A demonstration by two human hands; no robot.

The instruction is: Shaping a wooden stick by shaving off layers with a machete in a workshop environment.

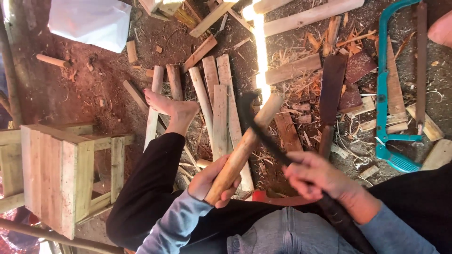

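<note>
My left hand [213, 181] grips the lower end of a round wooden stick [245, 146], which slants up and to the right. My right hand [313, 175] is closed around the dark handle of a long dark blade [256, 124], whose hooked tip lies against the stick's upper end. My leg in black trousers and my bare foot [169, 107] stretch out to the left over loose wooden slats [221, 101] on the ground.
A small slatted wooden stool [61, 174] stands at the left. A teal hacksaw [383, 99] lies at the right beside a dark flat blade [330, 89]. Offcuts, planks and shavings cover the red dirt; a white bag [92, 21] sits top left.
</note>
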